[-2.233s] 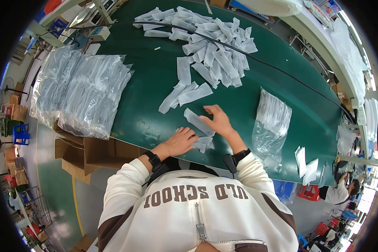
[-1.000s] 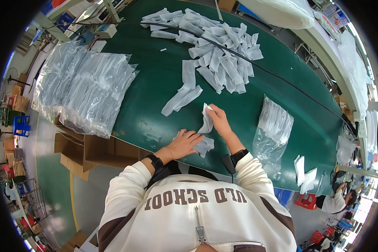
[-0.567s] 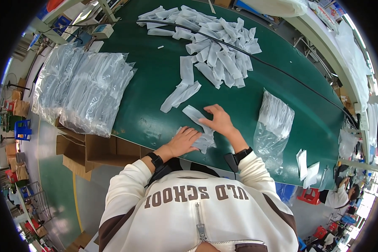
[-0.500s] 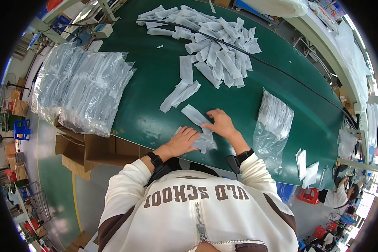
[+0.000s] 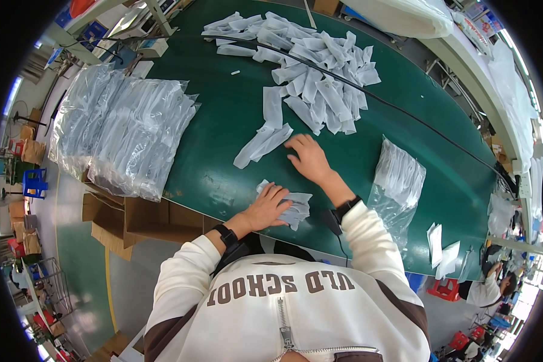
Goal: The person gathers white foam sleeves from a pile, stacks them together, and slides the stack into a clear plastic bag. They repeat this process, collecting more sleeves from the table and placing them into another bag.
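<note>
My left hand [image 5: 270, 207] lies flat on a small stack of white flat packets [image 5: 297, 209] at the near edge of the green table [image 5: 223, 145]. My right hand [image 5: 308, 157] reaches forward with fingers spread, its fingertips next to two loose white packets [image 5: 260, 142] lying on the table. It holds nothing. Farther out lies a wide heap of the same white packets [image 5: 314, 66].
A big pile of clear plastic bags [image 5: 123, 130] covers the table's left end. A clear bag with white packets [image 5: 398, 178] sits to the right. A black cable [image 5: 398, 111] crosses the table. Cardboard boxes [image 5: 133, 220] stand below the near edge. Another person [image 5: 489, 289] works at lower right.
My right hand has let go of the packet it laid on the near stack and has moved forward toward the loose packets. My left hand stays on the stack.
</note>
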### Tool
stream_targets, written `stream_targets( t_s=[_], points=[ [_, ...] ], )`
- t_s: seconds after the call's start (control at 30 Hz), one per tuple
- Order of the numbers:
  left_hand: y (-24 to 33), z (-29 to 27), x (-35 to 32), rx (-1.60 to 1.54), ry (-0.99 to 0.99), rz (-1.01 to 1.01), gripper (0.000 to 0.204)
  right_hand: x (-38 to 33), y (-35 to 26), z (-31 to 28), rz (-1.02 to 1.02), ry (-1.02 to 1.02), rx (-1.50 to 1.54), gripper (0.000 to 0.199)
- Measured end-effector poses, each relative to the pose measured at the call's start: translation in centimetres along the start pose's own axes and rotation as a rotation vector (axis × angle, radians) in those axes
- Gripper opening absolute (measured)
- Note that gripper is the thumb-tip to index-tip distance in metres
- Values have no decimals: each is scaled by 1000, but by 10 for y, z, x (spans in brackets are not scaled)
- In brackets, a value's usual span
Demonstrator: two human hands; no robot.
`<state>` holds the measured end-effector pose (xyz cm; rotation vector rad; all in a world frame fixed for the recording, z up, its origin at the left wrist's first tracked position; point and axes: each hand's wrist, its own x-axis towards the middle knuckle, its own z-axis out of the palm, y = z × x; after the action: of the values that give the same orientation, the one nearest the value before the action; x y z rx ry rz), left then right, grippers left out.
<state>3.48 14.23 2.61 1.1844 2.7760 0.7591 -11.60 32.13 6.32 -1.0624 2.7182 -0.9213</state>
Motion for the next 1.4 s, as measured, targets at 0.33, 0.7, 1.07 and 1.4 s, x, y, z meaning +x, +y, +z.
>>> stream_targets(
  t_s=[0.33,0.7,1.07,1.4],
  points=[
    [1,6,0,-38,29,-34,76,12,-4,40,-143,-91,-256,40],
    [0,-5,12,-60,-37,32,92,-53,-5,-9,553,234,825,21],
    [-2,1,24,-89,-62,82,85,-88,-10,12,183,221,-57,32],
    [1,-6,35,-2,1,97,80,-112,-4,20,403,121,80,29]
  ],
)
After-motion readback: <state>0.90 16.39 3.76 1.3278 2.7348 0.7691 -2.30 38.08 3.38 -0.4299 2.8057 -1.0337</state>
